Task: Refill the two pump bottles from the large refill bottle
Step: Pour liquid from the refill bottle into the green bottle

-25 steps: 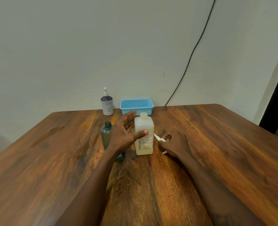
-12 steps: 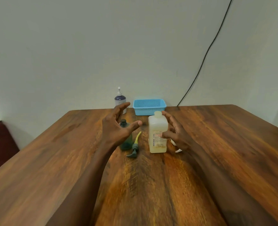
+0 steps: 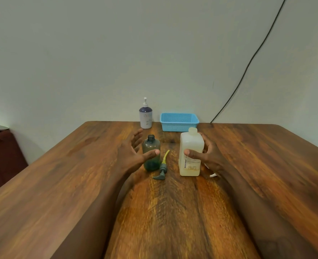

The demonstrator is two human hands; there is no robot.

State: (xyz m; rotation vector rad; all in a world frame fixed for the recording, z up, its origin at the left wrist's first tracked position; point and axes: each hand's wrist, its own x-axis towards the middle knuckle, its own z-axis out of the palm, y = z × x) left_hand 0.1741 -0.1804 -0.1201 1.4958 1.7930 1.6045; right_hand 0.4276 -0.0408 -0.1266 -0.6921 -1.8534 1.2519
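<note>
We are looking across a dark, strongly grained wooden table [image 3: 61, 184] that runs up to a plain pale wall [image 3: 98, 53]. A black cable [image 3: 255, 53] slants down the wall to the table's far edge. A dark red piece of furniture [image 3: 3, 156] stands off the table's left side.

We take the large refill bottle [image 3: 191, 144] as our landmark. It stands upright near the middle of the table. It is a square-shouldered, cloudy white bottle with a short neck, a yellowish tint towards its base and a label low on its front with lettering running up one edge. Whether a cap sits on the neck we cannot tell.

Our right hand [image 3: 210, 156] grips this bottle from its right side, with the thumb laid across the front just above the label and the fingers curled round the back. A small white piece [image 3: 212, 175] shows on the table just below that hand, and we cannot make out what it is.

To the left of the refill bottle, a little apart, stands the green pump bottle [image 3: 151, 144], upright, translucent, its neck open and darker green at the bottom. Between the two bottles lies its pump head [image 3: 162, 170], flat on the wood, with the yellowish tube pointing away from us.

Our left hand [image 3: 130, 156] is spread wide about the green bottle, thumb across its front and fingers on its far left. We cannot tell whether it touches.

Beyond the refill bottle, by the wall, sits a blue mesh basket [image 3: 178, 122]. Left of that stands the white and purple pump bottle [image 3: 145, 118], with its pump fitted.
</note>
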